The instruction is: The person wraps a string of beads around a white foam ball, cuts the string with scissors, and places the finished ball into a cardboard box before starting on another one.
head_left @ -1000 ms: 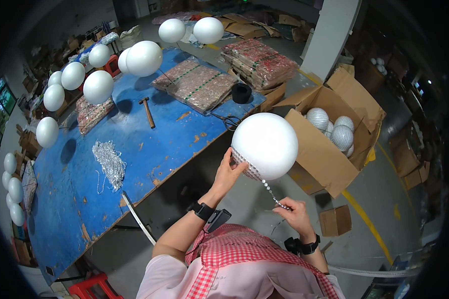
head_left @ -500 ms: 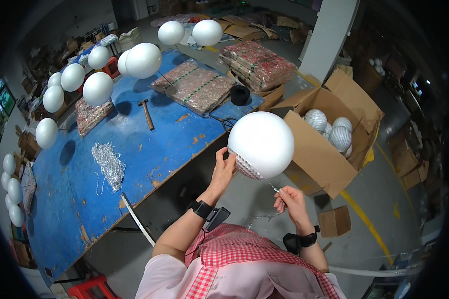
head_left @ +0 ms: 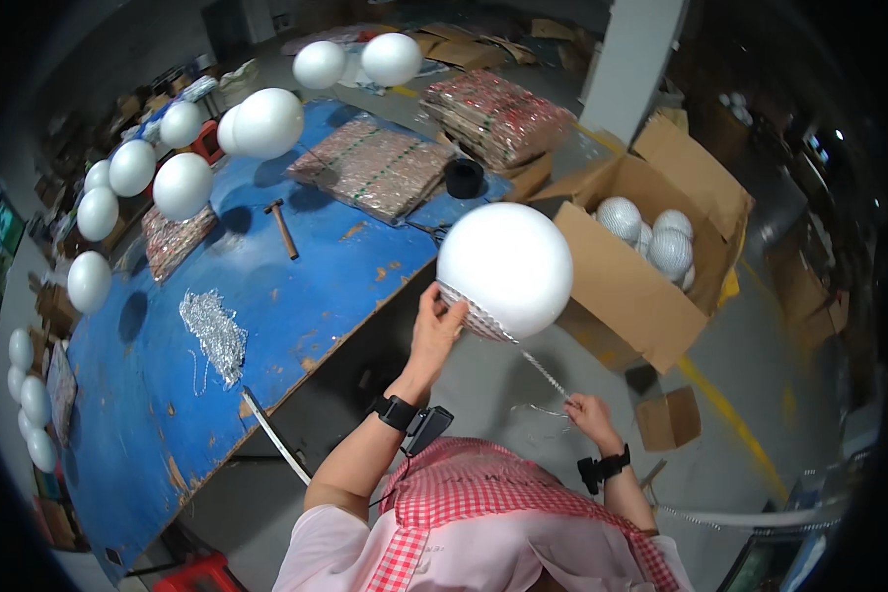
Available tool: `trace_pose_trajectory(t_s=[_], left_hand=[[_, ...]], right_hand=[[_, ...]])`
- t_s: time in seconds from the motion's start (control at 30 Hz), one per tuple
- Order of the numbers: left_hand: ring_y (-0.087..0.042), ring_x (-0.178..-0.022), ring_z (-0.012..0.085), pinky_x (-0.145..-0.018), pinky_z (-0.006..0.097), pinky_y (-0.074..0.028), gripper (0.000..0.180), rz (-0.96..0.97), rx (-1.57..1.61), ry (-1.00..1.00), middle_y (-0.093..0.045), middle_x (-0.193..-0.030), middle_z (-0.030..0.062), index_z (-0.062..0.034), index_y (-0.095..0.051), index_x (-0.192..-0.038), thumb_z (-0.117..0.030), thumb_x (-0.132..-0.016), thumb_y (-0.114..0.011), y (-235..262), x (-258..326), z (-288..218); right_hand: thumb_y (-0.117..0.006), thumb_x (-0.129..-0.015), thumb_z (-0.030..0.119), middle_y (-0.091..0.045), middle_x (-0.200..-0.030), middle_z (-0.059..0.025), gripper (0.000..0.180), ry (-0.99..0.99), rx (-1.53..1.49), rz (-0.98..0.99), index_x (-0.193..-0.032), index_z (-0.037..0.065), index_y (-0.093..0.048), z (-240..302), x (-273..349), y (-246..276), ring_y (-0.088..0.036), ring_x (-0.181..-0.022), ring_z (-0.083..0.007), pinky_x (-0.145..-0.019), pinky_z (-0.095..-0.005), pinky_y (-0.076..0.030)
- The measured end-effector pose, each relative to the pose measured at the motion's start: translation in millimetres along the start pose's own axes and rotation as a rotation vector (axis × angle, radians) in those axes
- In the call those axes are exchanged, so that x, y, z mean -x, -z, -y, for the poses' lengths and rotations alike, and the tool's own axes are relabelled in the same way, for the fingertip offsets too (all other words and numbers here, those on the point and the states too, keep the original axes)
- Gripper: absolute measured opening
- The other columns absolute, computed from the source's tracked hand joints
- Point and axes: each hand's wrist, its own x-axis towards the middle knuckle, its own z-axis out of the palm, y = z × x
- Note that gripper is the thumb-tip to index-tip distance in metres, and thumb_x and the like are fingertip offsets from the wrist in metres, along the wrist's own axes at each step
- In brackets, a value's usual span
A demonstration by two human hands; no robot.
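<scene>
A large white ball (head_left: 508, 261) is in front of me, beyond the table's near edge. Rows of small silver mirror tiles (head_left: 481, 320) cover its lower left side. My left hand (head_left: 432, 333) is closed at that side, thumb and fingers pinching the tiled edge against the ball. From the ball's underside a silver tile strip (head_left: 538, 368) runs taut down to the right. My right hand (head_left: 594, 421) is closed round this strip, and a loose thin end hangs beside it. What supports the ball is hidden.
A worn blue table (head_left: 296, 296) carries a heap of silver strips (head_left: 212, 335), a hammer (head_left: 281, 229), black tape (head_left: 464, 179), scissors (head_left: 429, 232) and wrapped packs (head_left: 370, 168). Several white balls (head_left: 183, 185) stand around it. At right, an open carton (head_left: 631, 286) holds silver-tiled balls (head_left: 670, 254).
My right hand has moved right and down, away from the ball, pulling the strip longer and straighter. My left hand stays on the tiled side. The view has shifted slightly.
</scene>
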Motion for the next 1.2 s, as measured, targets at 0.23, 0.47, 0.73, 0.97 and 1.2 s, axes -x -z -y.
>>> trace_pose_trajectory(t_s=[0.23, 0.47, 0.73, 0.97, 1.2], left_hand=[[-0.051, -0.102, 0.0187, -0.077, 0.029, -0.046, 0.061, -0.068, -0.030, -0.027, -0.047, -0.124, 0.0162, -0.0035, -0.030, -0.137, -0.028, -0.089, -0.060, -7, 4, 2], [-0.048, -0.101, 0.0156, -0.079, 0.029, -0.044, 0.067, -0.080, -0.068, -0.035, -0.048, -0.119, 0.0105, -0.0050, -0.024, -0.140, -0.036, -0.091, -0.057, -33, 10, -1], [-0.048, -0.105, 0.0170, -0.082, 0.030, -0.043, 0.065, -0.080, -0.090, -0.029, -0.046, -0.122, 0.0107, -0.0039, -0.025, -0.139, -0.038, -0.092, -0.055, -36, 16, 2], [-0.046, -0.111, 0.0220, -0.092, 0.035, -0.040, 0.065, -0.067, -0.054, -0.054, -0.041, -0.130, 0.0159, -0.0032, -0.021, -0.140, -0.035, -0.093, -0.053, -35, 17, 5], [-0.044, -0.118, 0.0278, -0.098, 0.038, -0.036, 0.065, -0.249, -0.398, -0.314, -0.038, -0.132, 0.0203, -0.0027, -0.022, -0.139, -0.022, -0.090, -0.059, -59, 34, -25]], right_hand=[[-0.049, -0.087, 0.011, -0.066, -0.081, -0.0042, 0.018, 0.184, -0.573, -0.101, -0.088, 0.000, -0.064, -44, 12, 26, -0.059, -0.074, -0.0123, -0.067, -0.0291, -0.045], [-0.047, -0.089, 0.012, -0.067, -0.087, -0.0077, 0.019, 0.035, -0.386, -0.305, -0.086, -0.001, -0.061, -37, 25, 83, -0.060, -0.077, -0.0150, -0.077, -0.0268, -0.045], [-0.043, -0.092, 0.016, -0.068, -0.084, -0.0109, 0.027, 0.193, -0.893, -0.179, -0.087, -0.004, -0.060, 3, 45, 95, -0.064, -0.081, -0.0174, -0.074, -0.0285, -0.046], [-0.045, -0.094, 0.023, -0.067, -0.076, -0.0081, 0.032, 0.249, -0.733, -0.161, -0.089, -0.004, -0.060, -11, 24, 86, -0.062, -0.073, -0.0156, -0.070, -0.0288, -0.048], [-0.045, -0.095, 0.024, -0.065, -0.075, -0.0077, 0.030, -0.035, -0.766, -0.041, -0.091, -0.001, -0.060, 1, 21, 86, -0.060, -0.070, -0.0109, -0.064, -0.0242, -0.048]])
